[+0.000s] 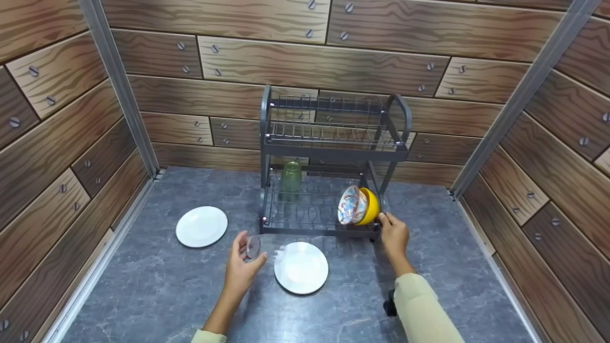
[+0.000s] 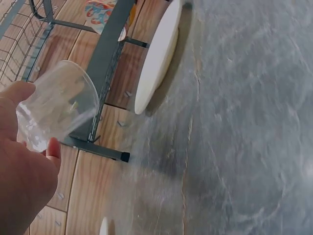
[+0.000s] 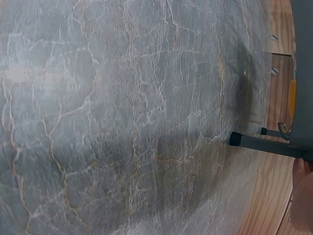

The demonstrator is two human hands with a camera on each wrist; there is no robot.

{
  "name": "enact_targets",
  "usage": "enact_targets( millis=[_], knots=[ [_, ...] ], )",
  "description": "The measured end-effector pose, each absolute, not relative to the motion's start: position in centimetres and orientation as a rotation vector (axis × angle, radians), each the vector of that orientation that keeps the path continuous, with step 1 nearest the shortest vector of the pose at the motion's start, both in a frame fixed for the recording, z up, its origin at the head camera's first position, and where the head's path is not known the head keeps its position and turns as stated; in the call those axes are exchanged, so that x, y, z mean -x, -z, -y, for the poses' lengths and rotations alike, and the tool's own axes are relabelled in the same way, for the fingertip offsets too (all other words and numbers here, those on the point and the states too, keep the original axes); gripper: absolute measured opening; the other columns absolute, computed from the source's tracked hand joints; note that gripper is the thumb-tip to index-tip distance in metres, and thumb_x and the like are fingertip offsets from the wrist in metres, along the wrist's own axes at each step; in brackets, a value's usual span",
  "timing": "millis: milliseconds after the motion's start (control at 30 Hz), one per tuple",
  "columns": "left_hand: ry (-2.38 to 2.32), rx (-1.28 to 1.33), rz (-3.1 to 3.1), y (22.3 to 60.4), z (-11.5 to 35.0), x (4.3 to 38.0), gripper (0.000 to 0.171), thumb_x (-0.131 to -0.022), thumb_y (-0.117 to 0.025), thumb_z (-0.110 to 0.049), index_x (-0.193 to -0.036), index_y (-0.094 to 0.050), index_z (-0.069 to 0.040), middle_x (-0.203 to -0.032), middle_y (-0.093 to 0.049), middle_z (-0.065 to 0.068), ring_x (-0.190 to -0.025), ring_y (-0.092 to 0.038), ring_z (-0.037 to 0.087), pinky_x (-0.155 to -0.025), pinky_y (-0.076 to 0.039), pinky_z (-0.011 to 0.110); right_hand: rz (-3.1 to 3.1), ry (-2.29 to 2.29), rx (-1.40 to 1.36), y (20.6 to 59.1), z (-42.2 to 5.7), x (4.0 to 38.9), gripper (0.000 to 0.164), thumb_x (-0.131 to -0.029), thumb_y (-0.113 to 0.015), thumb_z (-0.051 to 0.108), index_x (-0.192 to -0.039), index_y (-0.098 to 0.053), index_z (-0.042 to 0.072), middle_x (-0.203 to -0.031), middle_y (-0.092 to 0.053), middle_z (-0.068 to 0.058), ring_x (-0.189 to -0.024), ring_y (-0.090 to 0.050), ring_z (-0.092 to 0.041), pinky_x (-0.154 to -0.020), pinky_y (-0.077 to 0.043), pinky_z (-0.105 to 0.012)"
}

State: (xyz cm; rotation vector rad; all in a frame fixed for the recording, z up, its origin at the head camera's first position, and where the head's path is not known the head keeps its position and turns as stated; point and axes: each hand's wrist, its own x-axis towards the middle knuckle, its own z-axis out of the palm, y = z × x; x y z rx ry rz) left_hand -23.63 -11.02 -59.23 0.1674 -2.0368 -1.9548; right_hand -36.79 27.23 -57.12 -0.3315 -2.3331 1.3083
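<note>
My left hand [image 1: 240, 267] holds a clear drinking glass [image 2: 61, 105] between thumb and fingers, in front of the rack's left corner. The glass is tilted, its round rim facing away from the palm. At the right, my other hand [image 1: 394, 238] grips the lower frame of a grey two-tier dish rack [image 1: 333, 153] near its front right corner. Close by that hand, a patterned bowl [image 1: 351, 206] and a yellow bowl [image 1: 372, 207] lean on their sides on the lower tier. A green glass [image 1: 290, 176] stands on the same tier at the left.
One white plate [image 1: 301, 267] lies on the grey marbled surface [image 1: 343, 305] in front of the rack, just right of my left hand. Another white plate [image 1: 202, 226] lies farther left. Wood-patterned walls [image 1: 333, 62] enclose the back and both sides.
</note>
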Motion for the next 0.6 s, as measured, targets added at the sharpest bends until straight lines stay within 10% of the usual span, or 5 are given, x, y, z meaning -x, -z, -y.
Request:
enact_targets(
  millis=[600],
  knots=[
    [2.132, -0.139, 1.902, 58.68, 10.47, 23.86, 0.085, -0.085, -0.079, -0.008, -0.155, -0.032, -0.006, -0.147, -0.04, 0.024, -0.133, -0.048, 0.039, -0.108, -0.044, 0.047, 2.301, -1.32, 0.315, 57.21, -27.15, 36.82, 0.034, -0.098, -0.066, 0.02, -0.123, -0.069, -0.004, -0.124, -0.066, -0.023, -0.121, -0.062, -0.04, -0.106, -0.047, -0.051]
  ],
)
